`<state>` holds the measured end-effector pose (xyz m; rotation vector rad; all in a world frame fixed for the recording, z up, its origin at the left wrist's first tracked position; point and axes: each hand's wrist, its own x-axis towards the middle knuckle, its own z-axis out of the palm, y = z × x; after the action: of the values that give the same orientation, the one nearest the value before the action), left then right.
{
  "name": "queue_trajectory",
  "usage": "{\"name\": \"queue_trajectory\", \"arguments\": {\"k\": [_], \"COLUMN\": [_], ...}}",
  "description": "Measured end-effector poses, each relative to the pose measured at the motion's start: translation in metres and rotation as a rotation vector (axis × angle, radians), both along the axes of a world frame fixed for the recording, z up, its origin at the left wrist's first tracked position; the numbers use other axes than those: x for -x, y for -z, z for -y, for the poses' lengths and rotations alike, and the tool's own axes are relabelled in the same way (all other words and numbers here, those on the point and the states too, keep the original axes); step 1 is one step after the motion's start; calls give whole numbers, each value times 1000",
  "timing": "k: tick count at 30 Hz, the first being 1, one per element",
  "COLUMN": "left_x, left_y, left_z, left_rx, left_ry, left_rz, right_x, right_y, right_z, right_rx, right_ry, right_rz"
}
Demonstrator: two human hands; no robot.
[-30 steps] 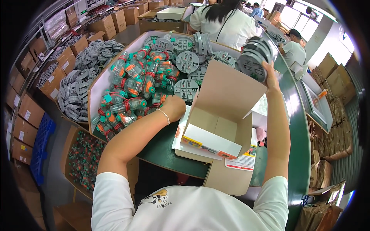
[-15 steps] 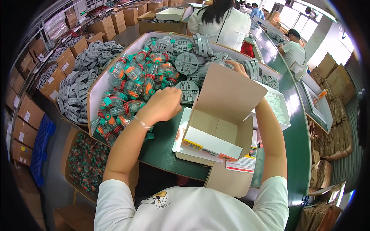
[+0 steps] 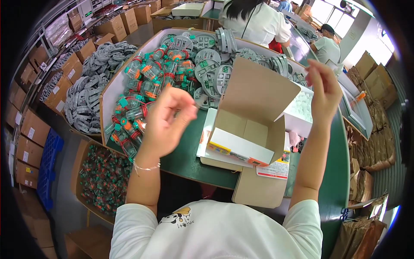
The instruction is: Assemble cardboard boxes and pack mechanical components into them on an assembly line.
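Observation:
An open cardboard box (image 3: 263, 88), brown inside with a white printed front and its lid raised, stands on the green bench in front of me. My left hand (image 3: 169, 123) hovers left of it, before the clear bottles (image 3: 152, 89) with teal caps, red cords and orange parts. Its fingers are loosely curved, thumb apart, and I see nothing in them. My right hand (image 3: 324, 88) is raised right of the lid, fingers apart, touching nothing. Behind the box lie grey round discs (image 3: 208, 60) with small parts on them, sharing a large tray (image 3: 105, 108) with the bottles.
A white box (image 3: 297, 123) of small white pieces sits under my right hand. Flattened card (image 3: 258, 190) and a printed leaflet (image 3: 276, 167) lie beneath the open box. At lower left is a carton of more bottles (image 3: 103, 179). A person in white (image 3: 258, 26) sits ahead.
My right hand has come off the box's raised lid and moved right. My left hand has drawn back from the discs and turned, its fingers loosening. Several discs have shifted in the tray.

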<state>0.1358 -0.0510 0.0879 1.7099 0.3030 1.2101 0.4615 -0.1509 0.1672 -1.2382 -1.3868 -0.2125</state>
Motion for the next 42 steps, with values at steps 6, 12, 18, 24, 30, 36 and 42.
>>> {"name": "queue_trajectory", "arguments": {"k": [6,12,18,24,30,36,42], "left_x": [-41,-54,-34,-71,-92,-75,-38], "left_y": [-6,-11,-12,30,59,25,13], "left_z": [52,47,-65,-135,-165,-172,-170], "left_rx": [-319,-481,-562,-935,-1307,-1249,-177], "left_ry": [150,-25,-295,-267,-319,-148,130], "left_rz": [-36,-28,-508,-839,-834,-710,-657], "right_x": [98,53,-65,-99,-139,-168,-210], "right_y": [12,28,36,50,95,99,138], "right_z": [59,120,266,215,76,4,-18], "right_rx": [230,387,762,684,507,927,1162], "right_ry": [-316,55,859,1070,666,530,445], "right_rz": [452,107,129,313,447,229,264]}}
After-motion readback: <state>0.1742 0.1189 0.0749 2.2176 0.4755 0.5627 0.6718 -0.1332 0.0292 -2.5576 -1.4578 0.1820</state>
